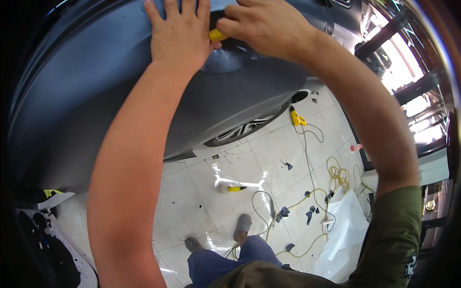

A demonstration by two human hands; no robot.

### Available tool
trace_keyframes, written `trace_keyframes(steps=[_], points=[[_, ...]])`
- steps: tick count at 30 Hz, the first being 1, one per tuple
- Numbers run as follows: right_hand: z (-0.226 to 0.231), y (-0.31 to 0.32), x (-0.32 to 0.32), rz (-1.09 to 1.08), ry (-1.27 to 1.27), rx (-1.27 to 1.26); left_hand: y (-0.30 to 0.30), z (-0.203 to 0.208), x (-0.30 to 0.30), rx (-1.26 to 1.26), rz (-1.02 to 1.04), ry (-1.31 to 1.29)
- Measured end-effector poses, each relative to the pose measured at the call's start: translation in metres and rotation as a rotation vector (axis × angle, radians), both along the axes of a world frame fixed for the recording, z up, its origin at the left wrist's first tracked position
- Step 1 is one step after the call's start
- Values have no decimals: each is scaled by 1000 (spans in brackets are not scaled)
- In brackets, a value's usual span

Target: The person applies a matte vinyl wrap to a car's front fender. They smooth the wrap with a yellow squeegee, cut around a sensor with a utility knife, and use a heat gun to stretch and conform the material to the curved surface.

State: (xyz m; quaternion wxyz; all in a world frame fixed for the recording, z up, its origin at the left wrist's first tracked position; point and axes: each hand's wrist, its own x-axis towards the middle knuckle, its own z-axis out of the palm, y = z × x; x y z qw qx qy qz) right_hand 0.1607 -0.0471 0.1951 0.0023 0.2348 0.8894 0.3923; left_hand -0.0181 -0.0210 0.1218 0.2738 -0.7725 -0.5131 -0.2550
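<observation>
A dark blue-grey car body panel (pixel 105 72) curves across the top of the view. My left hand (pixel 178 42) lies on it with the fingers stretched out and apart. Beside it, my right hand (pixel 269 28) is closed around a yellow tool (pixel 217 35), of which only a short rounded piece shows below the fingers. That tool is at a dark recess in the panel, close to my left thumb. Below my hands the dark surface film (pixel 223 62) looks shiny and slightly rippled.
On the tiled floor lie a yellow heat gun (pixel 297 118) with its cord, a yellow-handled cutter (pixel 236 188), a coiled yellow cable (pixel 338 175), dark film scraps (pixel 283 213) and a translucent sheet (pixel 343 230). The car's wheel (pixel 245 128) shows below the panel.
</observation>
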Motion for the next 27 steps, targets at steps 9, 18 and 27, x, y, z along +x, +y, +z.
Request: trace_keyframes(steps=[9, 18, 27], points=[[-15, -4, -7, -257, -15, 64, 32, -20, -9, 326, 6, -24], [-43, 0, -4, -508, 199, 80, 24, -11, -13, 222, 26, 13], [-6, -27, 36, -297, 421, -14, 3, 9, -9, 43, -39, 7]])
